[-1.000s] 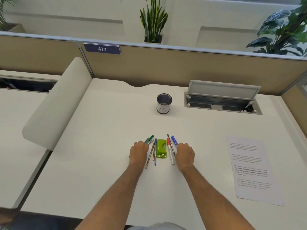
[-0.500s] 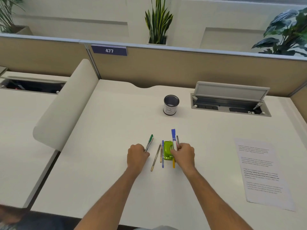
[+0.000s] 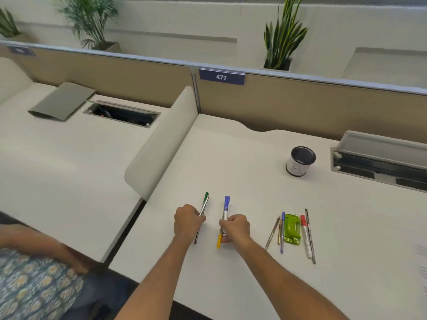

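Finds, nearest, a patterned garment [image 3: 34, 287] on a second person at the near left, well apart from both hands. Records the left hand [image 3: 188, 221] with fingers curled tight round a green-capped pen [image 3: 205, 202], with a second slim barrel held alongside it. Places the green cap on the far side of the knuckles and the dark ends on the near side of the fist.

Records the right hand [image 3: 235, 227] just beside the left, fingers and thumb closed on a blue-capped marker [image 3: 226, 207] and a yellow pen [image 3: 219, 240]. Places the blue cap on the far side of the fingers, the yellow end on the near side. Cannot tell whether either bundle touches the desk [image 3: 231, 158] or hangs above it.

Notes, to the right of the right-hand fingers and apart from them, a row lying side by side on the desk: a grey pen [image 3: 272, 233], a blue pen [image 3: 282, 232], a green plastic block [image 3: 292, 228], a red-capped marker [image 3: 305, 236] and a dark pen [image 3: 310, 236].

Notes beyond that row, well apart from the fingers, a pen cup [image 3: 300, 163] standing upright and marked B. Notes a cable tray [image 3: 381, 158] just right of it, lid raised.

Logs a rounded divider [image 3: 161, 146] left of the left-hand fingers and, past it, a grey folder [image 3: 62, 101] on the neighbouring desk. Logs farthest a partition [image 3: 300, 105] bearing a sign [image 3: 221, 77] reading 477, with a snake plant [image 3: 282, 35] behind.
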Demonstrator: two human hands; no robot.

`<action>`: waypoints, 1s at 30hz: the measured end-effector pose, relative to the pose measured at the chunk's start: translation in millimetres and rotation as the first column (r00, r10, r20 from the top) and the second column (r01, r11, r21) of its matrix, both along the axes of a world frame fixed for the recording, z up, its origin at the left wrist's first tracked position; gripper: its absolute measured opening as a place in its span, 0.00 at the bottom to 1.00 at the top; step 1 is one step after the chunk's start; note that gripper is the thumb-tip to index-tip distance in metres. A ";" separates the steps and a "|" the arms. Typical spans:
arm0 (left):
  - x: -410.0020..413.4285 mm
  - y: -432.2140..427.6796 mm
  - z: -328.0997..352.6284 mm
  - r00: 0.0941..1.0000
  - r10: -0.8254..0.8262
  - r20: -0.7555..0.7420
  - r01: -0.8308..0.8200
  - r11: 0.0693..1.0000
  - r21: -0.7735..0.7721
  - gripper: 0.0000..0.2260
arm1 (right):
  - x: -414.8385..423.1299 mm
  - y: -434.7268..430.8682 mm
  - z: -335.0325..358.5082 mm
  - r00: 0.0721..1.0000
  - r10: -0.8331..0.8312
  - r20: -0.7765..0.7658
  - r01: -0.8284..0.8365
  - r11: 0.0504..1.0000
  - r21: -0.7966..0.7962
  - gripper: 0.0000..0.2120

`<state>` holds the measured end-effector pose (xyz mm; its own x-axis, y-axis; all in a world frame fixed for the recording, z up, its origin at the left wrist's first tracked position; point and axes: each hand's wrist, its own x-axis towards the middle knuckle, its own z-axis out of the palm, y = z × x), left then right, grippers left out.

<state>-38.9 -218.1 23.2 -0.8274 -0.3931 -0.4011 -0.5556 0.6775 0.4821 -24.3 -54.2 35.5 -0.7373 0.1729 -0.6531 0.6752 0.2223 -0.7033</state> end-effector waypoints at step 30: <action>13.2 -21.1 -8.6 0.985 -0.027 -0.173 0.015 0.997 -0.073 0.09 | -7.2 -43.9 -27.2 0.938 0.347 -0.021 -0.313 0.869 0.383 0.22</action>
<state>-25.8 -239.3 14.7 -0.8903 -0.3974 -0.2224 -0.4531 0.7239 0.5202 -31.6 -98.1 8.3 -0.8438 0.1244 -0.5220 0.4574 0.6754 -0.5784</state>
